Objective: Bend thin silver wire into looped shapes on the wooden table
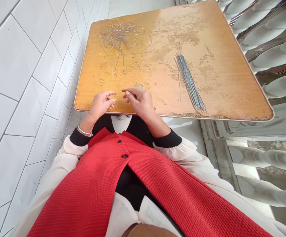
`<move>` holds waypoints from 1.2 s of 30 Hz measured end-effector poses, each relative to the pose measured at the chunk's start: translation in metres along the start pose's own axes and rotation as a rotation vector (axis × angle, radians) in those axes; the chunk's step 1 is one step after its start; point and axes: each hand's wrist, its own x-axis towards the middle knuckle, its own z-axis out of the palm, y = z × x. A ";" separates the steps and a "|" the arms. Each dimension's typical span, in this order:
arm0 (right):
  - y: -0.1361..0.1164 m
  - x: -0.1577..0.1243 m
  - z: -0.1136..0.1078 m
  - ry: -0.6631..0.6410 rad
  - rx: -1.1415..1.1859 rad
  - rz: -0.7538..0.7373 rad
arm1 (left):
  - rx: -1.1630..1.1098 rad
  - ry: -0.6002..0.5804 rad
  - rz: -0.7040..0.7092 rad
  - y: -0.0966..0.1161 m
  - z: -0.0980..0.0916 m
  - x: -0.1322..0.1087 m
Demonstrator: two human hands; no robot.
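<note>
My left hand [103, 104] is over the near edge of the wooden table [157, 85], its thumb and fingers pinched on a thin wire [112, 80]. That wire stretches away from the fingers across the tabletop. Close by on the right, my right hand [140, 100] has its fingers curled and the thumb near the index finger. Whatever may be in that pinch is too fine to make out. Several loose bent wires [124, 67] with hooked or looped ends lie beyond both hands.
A tangled heap of wire [119, 34] covers the far left of the table. On the right lies a bundle of straight grey wires [191, 84], with one single wire [179, 85] beside it. White tiled wall [22, 82] borders the left; a white balustrade [268, 59] stands at right.
</note>
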 end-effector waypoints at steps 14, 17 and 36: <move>-0.001 0.003 0.007 0.021 0.136 0.144 | -0.096 0.067 0.017 0.008 0.003 -0.003; -0.002 0.000 0.006 0.034 0.083 0.100 | -0.109 0.077 0.029 0.008 0.006 -0.005; -0.005 0.001 0.006 -0.152 -0.493 -0.290 | 0.230 0.128 0.246 -0.010 0.006 -0.001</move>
